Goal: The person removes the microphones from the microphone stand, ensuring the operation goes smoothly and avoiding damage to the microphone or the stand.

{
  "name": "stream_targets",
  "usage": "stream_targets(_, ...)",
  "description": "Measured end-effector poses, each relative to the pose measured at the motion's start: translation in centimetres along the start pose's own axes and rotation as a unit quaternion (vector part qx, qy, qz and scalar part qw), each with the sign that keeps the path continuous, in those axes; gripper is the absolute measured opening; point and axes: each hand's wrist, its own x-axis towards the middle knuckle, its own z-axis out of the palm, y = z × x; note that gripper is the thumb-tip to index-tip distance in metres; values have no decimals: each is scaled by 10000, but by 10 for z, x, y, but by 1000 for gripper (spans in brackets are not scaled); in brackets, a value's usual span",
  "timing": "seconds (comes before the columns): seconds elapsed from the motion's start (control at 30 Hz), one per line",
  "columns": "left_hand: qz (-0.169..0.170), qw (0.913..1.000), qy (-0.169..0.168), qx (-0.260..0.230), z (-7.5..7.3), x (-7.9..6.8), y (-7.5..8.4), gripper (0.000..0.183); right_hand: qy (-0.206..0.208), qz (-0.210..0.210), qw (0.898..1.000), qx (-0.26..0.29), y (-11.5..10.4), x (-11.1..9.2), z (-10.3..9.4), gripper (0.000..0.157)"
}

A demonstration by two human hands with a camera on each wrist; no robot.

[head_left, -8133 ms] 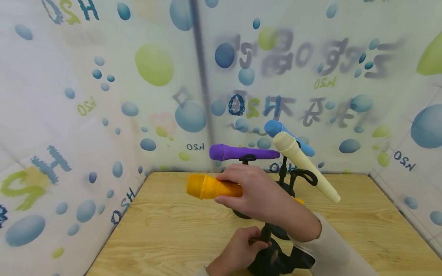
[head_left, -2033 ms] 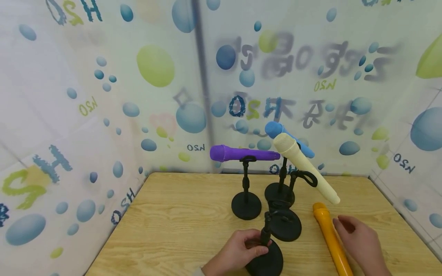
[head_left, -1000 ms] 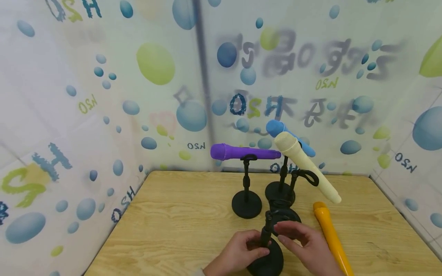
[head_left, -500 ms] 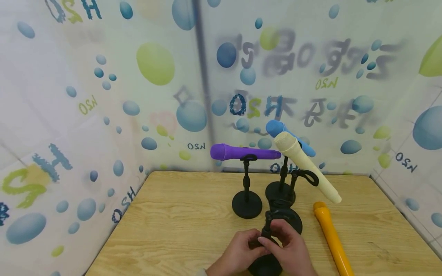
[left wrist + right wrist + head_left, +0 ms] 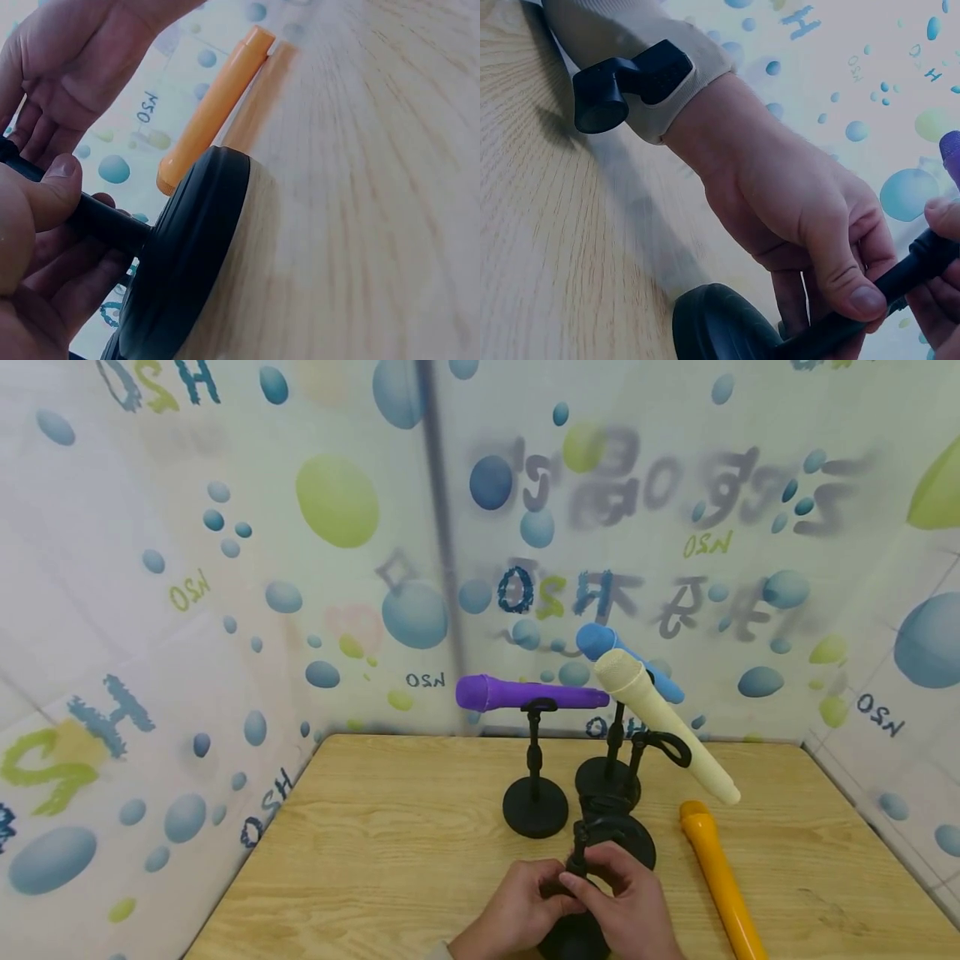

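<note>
Leftmost, purple textured-head microphone [image 5: 532,693] lies nearly level in the clip of a slim black round-based stand [image 5: 535,810], raised off the pale wood-grain table [image 5: 375,843]; clip seems to cradle it near mid-length, likely for balance. Next, nearer the person, left hand [image 5: 517,910]: fingers and thumb curled round the lower post of the front black round-based stand [image 5: 573,939], just above its base, probably to steady it. Base is on the table; no microphone on this stand. Right hand [image 5: 630,902] pinches the same post higher up, thumb against fingers, gap small; two grips at different heights would let one hand brace while the other works the post, though any twist can't be told. Behind, blue microphone [image 5: 600,642] sits tilted, head up, partly hidden by the cream-white microphone [image 5: 671,727], which slants down to the right in the looped clip of another black stand [image 5: 637,839]; the slope looks set by the clip angle. Far right, glossy orange-yellow microphone [image 5: 720,877] lies directly on the table, beside the right hand but untouched, presumably parked there so both hands can be on the stand.
</note>
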Motion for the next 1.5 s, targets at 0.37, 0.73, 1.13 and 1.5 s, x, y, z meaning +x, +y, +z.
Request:
stream_targets(0.37, 132, 9999, -16, -90, 0, 0, 1, 27, -763, -121, 9970, -68, 5, 4, -10, 26)
stream_targets(0.73, -205, 9997, 104, 81, -1, 0, 0, 10, -937, -24, 9956, 1, 3, 5, -9, 41)
stream_targets(1.13, -369, 9993, 21, -48, -1, 0, 1, 8, -67, 286, 9993, -247, 0, 0, -6, 29)
stream_targets(1.5, -207, 9998, 16, 27, 0, 1, 2, 7, -750, 131, 9968, -232, 5, 4, -21, 32)
